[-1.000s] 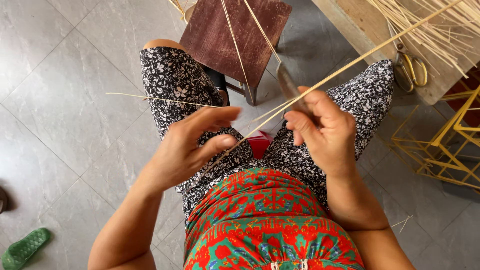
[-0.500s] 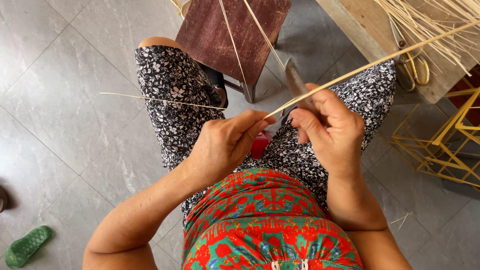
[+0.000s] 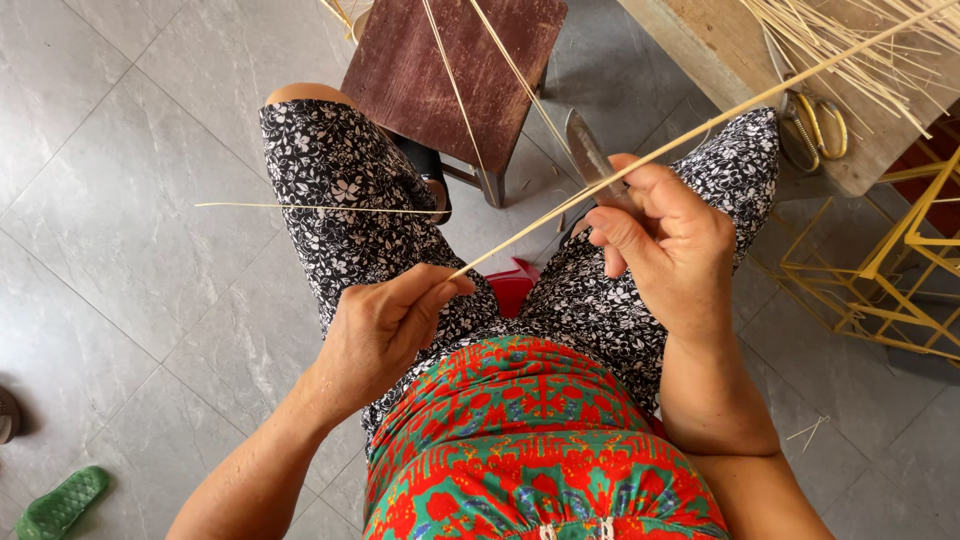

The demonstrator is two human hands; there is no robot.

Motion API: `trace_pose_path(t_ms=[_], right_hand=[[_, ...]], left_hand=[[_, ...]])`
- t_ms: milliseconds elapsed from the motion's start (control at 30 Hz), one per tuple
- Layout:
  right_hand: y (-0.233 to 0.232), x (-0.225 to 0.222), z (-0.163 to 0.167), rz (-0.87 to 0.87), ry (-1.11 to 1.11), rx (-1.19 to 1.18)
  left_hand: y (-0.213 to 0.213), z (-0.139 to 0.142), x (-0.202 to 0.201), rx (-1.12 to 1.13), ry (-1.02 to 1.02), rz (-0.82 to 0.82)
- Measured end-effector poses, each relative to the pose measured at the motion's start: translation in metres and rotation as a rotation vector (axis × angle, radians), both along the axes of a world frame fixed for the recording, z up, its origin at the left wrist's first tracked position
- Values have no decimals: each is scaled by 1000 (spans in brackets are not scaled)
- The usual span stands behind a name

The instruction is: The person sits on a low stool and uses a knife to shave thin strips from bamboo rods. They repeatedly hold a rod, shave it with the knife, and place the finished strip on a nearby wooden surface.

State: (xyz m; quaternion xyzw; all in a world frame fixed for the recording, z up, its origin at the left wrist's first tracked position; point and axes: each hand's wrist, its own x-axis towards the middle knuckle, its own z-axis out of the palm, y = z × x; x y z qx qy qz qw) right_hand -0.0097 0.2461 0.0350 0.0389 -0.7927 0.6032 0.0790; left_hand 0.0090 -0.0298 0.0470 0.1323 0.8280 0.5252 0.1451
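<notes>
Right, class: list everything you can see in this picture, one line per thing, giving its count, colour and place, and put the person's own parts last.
long bamboo strip: one, pale yellow, runs from the left hand up to the top right
knife: one, grey blade, in the right hand against the strip
thin sliver: one, pale, across the left thigh
wooden stool: one, dark red-brown, top centre
bundle of strips: many, pale, on the bench top right
scissors: one, yellow handles, bench edge
wire rack: one, yellow, right
sandal: one, green, bottom left
left hand: pinches the strip's near end
right hand: grips the knife
</notes>
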Motion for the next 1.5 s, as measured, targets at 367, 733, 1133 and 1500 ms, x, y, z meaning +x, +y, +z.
trace_pose_path(t_ms=[367,733,1133,1500], right_hand=[[38,-7,6,-128,98,-121],[-2,0,1,-18,30,-5],[-25,-1,-1,70,-1,202],[-3,-2,-13,229,-117,-189]], left_hand=[[-49,-31,22,-93,-101,103],[-37,-8,-13,4,-3,-221],[57,-3,-45,288,-97,-94],[49,-24,-49,633,-442,-113]])
